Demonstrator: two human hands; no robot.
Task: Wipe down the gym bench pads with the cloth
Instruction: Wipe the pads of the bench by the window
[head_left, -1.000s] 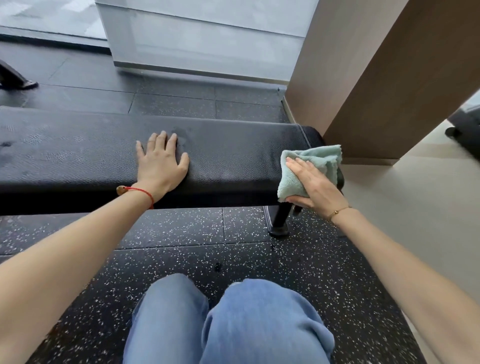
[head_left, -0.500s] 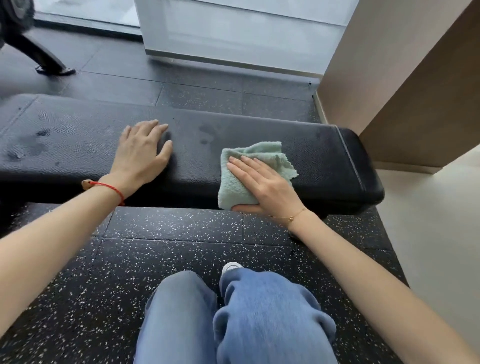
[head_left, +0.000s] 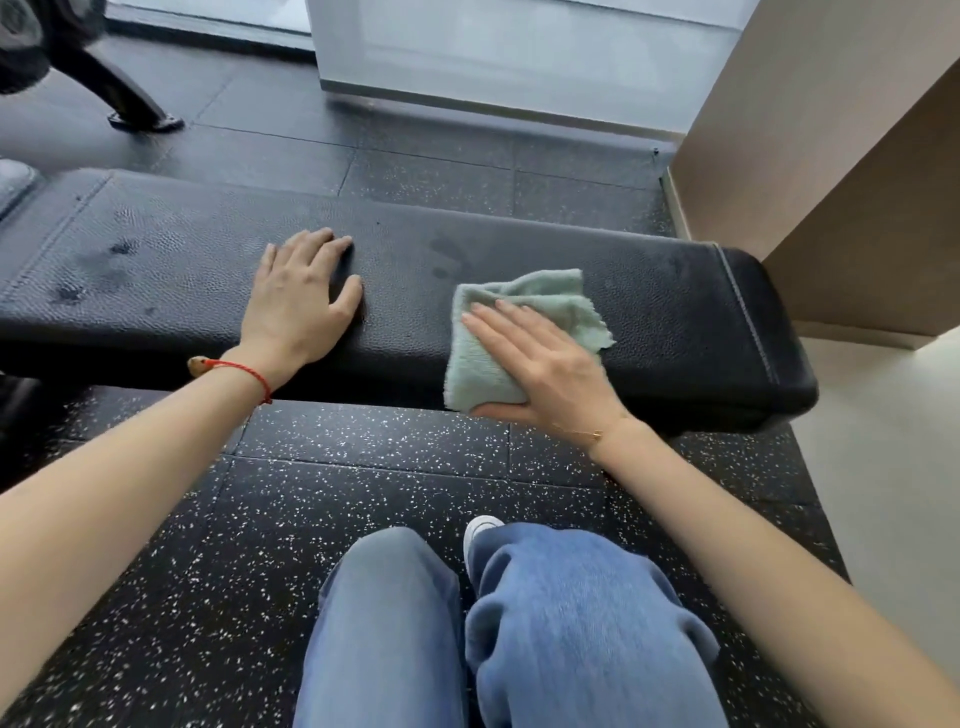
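1. Currently right hand (head_left: 545, 374) presses green cloth (head_left: 514, 332) flat-fingered on black bench pad (head_left: 675, 322), thumb tucked under cloth at the near edge
2. Left hand (head_left: 301, 301) rests flat, fingers relaxed, on the pad, apart from the cloth

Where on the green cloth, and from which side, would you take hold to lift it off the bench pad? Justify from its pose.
Pinch the cloth at its loose far-right corner, coming from above on the right. That ruffled edge lies free on the bench pad, while the right hand presses the middle flat.

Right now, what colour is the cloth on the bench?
Pale green, the cloth under the right hand, seen clearly in the head view.
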